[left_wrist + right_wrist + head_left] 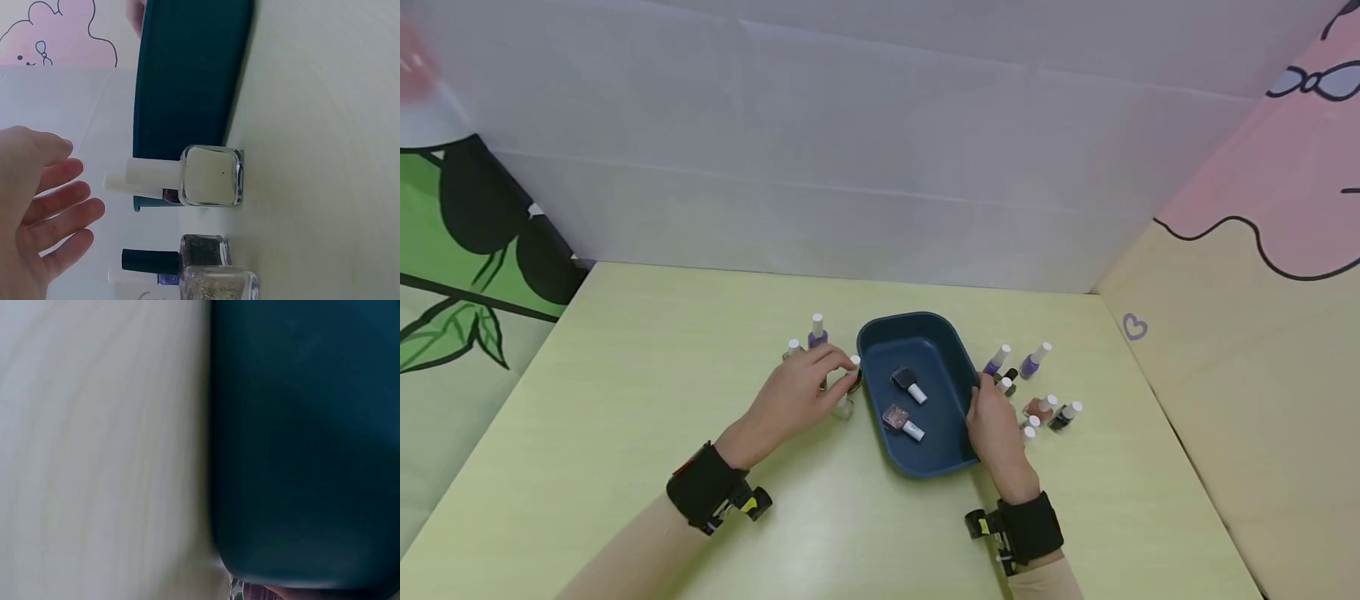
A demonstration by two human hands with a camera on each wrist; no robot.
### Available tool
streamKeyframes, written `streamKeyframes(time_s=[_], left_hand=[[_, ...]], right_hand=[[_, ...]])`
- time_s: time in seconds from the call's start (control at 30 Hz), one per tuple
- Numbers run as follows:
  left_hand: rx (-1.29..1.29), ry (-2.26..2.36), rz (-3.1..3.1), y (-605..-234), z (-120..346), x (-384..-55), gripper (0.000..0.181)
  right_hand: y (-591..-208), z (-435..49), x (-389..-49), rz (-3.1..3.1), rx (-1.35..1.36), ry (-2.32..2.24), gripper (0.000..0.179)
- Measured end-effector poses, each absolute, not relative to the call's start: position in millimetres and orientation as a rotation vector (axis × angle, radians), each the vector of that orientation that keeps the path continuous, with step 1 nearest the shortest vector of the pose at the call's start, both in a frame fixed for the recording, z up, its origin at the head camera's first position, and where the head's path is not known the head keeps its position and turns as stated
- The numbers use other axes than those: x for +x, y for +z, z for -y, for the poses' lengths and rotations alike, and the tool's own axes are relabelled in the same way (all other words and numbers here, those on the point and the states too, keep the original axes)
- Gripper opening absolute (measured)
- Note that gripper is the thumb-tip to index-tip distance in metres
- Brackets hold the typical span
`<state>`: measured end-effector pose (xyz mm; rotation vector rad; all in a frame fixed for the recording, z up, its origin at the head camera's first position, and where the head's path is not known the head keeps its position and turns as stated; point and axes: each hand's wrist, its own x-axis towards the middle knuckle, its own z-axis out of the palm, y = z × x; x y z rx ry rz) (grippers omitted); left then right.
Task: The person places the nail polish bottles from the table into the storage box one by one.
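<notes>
My left hand [797, 387] hovers over a group of nail polish bottles left of a dark blue tray [936, 354]. In the left wrist view its fingers are loosely bent and hold nothing. A square white nail polish bottle [211, 176] stands upright beyond the fingertips, beside the tray's wall. Nearby are a dark-capped bottle [203, 251] and a clear glittery one [219, 284]. My right hand [1000, 425] grips the tray's right rim. Inside the tray lie a black nail polish [904, 379] and a pinkish glitter one [895, 417], both on their sides.
Right of the tray stand several more nail polishes, among them a purple one [1030, 365], a black one [1062, 418] and a brownish one [1040, 408]. Another purple bottle [817, 338] stands behind my left hand. A pale wall [850, 225] borders the table's far edge.
</notes>
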<state>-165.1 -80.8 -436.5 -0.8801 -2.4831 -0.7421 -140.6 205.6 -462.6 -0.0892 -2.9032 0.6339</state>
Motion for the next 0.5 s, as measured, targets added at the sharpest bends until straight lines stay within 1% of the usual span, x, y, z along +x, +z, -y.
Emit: streamKeyframes(time_s=[0.1, 0.27, 0.5], left_hand=[[-0.880, -0.774, 2.443, -440, 84, -164, 0.013], [-0.892, -0.768, 2.448, -444, 88, -161, 0.014], [-0.910, -0.785, 2.479, -448, 90, -156, 0.020]], right_hand=[[-463, -206, -141, 2.903, -0.088, 0.630, 0.034], [-462, -205, -141, 2.907, -0.090, 0.650, 0.034], [-462, -204, -141, 2.900, -0.090, 0.627, 0.034]])
